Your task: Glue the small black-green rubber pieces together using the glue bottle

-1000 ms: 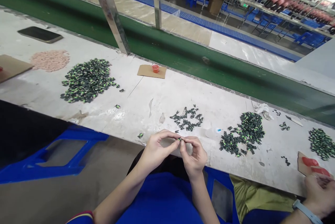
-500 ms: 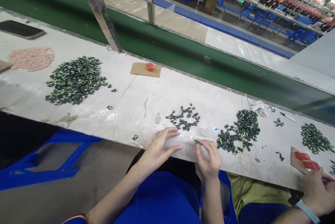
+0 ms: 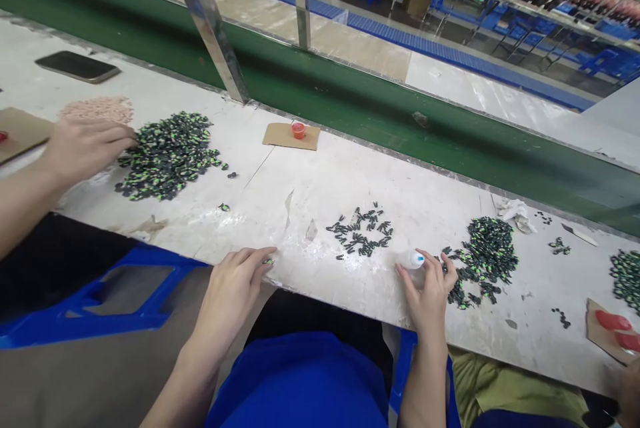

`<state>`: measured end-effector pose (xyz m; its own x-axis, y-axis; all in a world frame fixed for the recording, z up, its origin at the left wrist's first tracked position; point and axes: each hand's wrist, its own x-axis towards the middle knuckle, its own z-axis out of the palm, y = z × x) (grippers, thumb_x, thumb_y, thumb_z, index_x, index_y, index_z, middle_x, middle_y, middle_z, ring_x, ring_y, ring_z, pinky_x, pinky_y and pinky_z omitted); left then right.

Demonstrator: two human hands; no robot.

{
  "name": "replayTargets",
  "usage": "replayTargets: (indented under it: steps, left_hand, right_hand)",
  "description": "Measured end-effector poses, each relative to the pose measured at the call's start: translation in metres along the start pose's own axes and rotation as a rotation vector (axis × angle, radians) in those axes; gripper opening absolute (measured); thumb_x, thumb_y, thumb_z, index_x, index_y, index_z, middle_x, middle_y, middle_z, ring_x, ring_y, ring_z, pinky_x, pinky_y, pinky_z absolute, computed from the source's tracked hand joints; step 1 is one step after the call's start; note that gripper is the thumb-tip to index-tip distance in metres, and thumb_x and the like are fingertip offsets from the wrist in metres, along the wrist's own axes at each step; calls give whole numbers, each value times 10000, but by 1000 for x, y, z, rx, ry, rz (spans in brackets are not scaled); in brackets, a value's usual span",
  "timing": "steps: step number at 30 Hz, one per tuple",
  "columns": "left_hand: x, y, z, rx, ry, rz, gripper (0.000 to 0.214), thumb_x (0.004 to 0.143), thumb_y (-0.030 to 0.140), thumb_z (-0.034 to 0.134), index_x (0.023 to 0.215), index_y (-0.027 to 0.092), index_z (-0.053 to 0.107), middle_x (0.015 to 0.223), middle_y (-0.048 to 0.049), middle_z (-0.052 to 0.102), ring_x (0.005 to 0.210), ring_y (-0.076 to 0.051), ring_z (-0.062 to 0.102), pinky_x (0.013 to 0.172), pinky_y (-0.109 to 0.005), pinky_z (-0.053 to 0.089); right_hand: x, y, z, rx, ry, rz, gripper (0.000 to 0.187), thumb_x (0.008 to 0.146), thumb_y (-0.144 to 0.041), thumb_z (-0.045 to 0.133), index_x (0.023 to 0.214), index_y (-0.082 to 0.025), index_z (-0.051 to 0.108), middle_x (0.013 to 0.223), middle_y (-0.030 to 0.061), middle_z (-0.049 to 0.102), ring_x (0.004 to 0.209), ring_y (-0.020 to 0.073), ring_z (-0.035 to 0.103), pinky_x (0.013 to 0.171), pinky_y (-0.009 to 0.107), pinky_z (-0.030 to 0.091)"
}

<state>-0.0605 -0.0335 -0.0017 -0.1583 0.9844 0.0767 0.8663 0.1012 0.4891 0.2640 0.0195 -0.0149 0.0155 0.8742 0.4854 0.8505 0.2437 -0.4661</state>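
Left hand (image 3: 233, 287): at 1 black-green piece (image 3: 269, 261), pinch unclear | right hand (image 3: 429, 289): around 1 white bottle (image 3: 410, 260), grip unclear

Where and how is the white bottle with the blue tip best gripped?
Grip the white bottle around its body, probably from the near side, where the right hand is: it appears to lie sideways, narrow blue tip pointing rightward.

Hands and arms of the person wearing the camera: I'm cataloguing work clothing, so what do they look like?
The left hand and right hand are both bare, without gloves; no ring, watch or marking can be made out. The forearms are uncovered too, with no sleeve in view. Between them shows a blue top.
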Motion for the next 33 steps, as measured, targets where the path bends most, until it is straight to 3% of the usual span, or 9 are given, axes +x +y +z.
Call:
replayTargets:
  steps: [2,4,7,9,13,17,19,23,33]
  left_hand:
    - [3,-2,1,-8,-16,32,332,899,300,365,1032,225,661,871,-67,677,784,-252,604,684,-372,451]
    - [8,0,1,-41,-39,63,332,900,297,366,1013,246,675,834,-55,656,758,-237,600,664,-359,444]
    - [15,12,5,-188,-67,123,319,914,319,381,955,265,693,849,-43,642,800,-221,609,696,-354,451]
    - [19,24,14,-323,-101,169,269,910,342,439,911,266,697,877,-36,663,848,-216,619,740,-356,463]
    - [22,45,39,-410,-133,188,117,850,314,596,836,273,704,852,-14,714,887,-223,624,813,-385,443]
    - [18,48,53,-281,29,137,37,795,270,680,779,279,713,892,-27,718,980,-267,576,823,-421,398]
    - [17,45,52,-282,45,127,38,773,264,707,806,283,713,947,-29,713,1009,-273,564,830,-422,399]
    - [17,41,48,-351,-10,93,143,776,255,701,914,292,702,990,-20,715,1053,-259,584,877,-418,405]
    - [17,43,52,-432,75,30,50,759,266,709,807,279,702,820,10,726,991,-245,638,904,-427,409]
  right_hand:
    - [-1,-3,2,133,-4,61,269,832,-396,635,994,-208,530,1146,128,640,1322,327,354,1023,589,321]
    - [-4,-6,2,322,10,147,281,803,-338,673,967,-215,480,1142,123,653,1255,291,475,997,536,390]
    - [-13,-9,1,559,68,320,337,733,-326,733,912,-207,474,936,79,700,903,236,671,788,399,524]
    - [-18,-13,2,632,163,397,365,671,-359,768,880,-189,522,805,40,681,711,197,664,649,322,522]
    - [-25,-31,9,771,312,454,362,664,-419,740,880,-156,620,807,53,665,699,195,646,612,296,507]
    - [-28,-55,22,845,234,544,295,768,-433,644,821,-143,633,697,36,638,578,153,592,514,252,462]
    - [-29,-67,27,795,183,569,271,799,-419,620,771,-149,614,633,14,612,533,137,560,488,237,445]
    - [-32,-85,34,647,115,484,242,796,-398,637,766,-160,605,606,-2,621,525,140,576,497,234,463]
    - [-27,-97,39,388,83,231,200,859,-357,571,790,-171,600,582,-6,625,480,137,576,468,231,446]
